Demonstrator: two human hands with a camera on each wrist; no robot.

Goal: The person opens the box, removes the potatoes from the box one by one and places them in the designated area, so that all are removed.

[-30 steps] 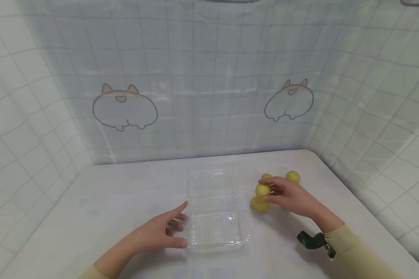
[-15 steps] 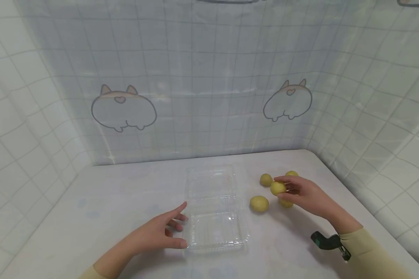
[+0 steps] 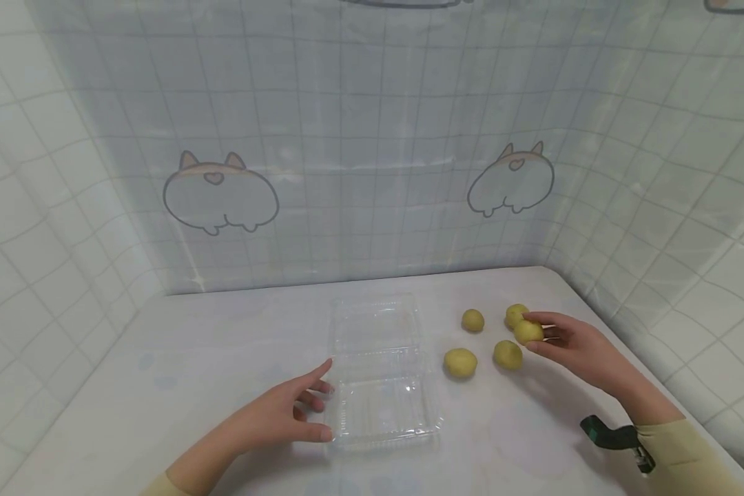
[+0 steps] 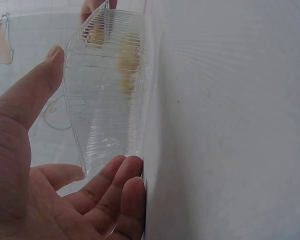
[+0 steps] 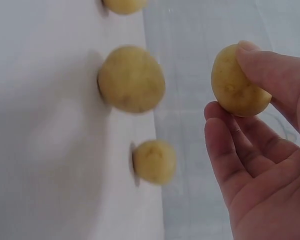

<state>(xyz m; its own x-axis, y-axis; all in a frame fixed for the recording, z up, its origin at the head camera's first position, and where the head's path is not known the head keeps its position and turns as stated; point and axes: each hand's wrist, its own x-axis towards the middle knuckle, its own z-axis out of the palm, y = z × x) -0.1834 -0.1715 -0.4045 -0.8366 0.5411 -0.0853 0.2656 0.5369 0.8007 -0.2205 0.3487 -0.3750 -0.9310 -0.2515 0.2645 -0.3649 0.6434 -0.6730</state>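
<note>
My right hand (image 3: 575, 349) pinches a small yellow potato (image 5: 235, 82) between thumb and fingers. In the right wrist view this potato hangs above the table. Loose potatoes lie around it: one (image 3: 517, 315) just behind, one (image 3: 508, 355) to its front left, and others farther left. An open clear plastic clamshell box (image 3: 384, 410) lies mid-table, its lid (image 3: 375, 324) spread back. At the box's left side rests my left hand (image 3: 282, 413), fingers spread and relaxed. The left wrist view has its thumb and a fingertip at the box's rim (image 4: 72, 115).
The white table (image 3: 223, 344) carries everything. Tile-patterned curtains (image 3: 372, 207) with cartoon animals enclose it behind and at both sides. A dark device (image 3: 620, 437) is strapped at the right sleeve. More potatoes stand left of the held one, one far (image 3: 472, 320) and one near (image 3: 460, 362).
My right hand has carried the potato to the right, away from the box and past the potatoes on the table. The left hand and the box stay put.
</note>
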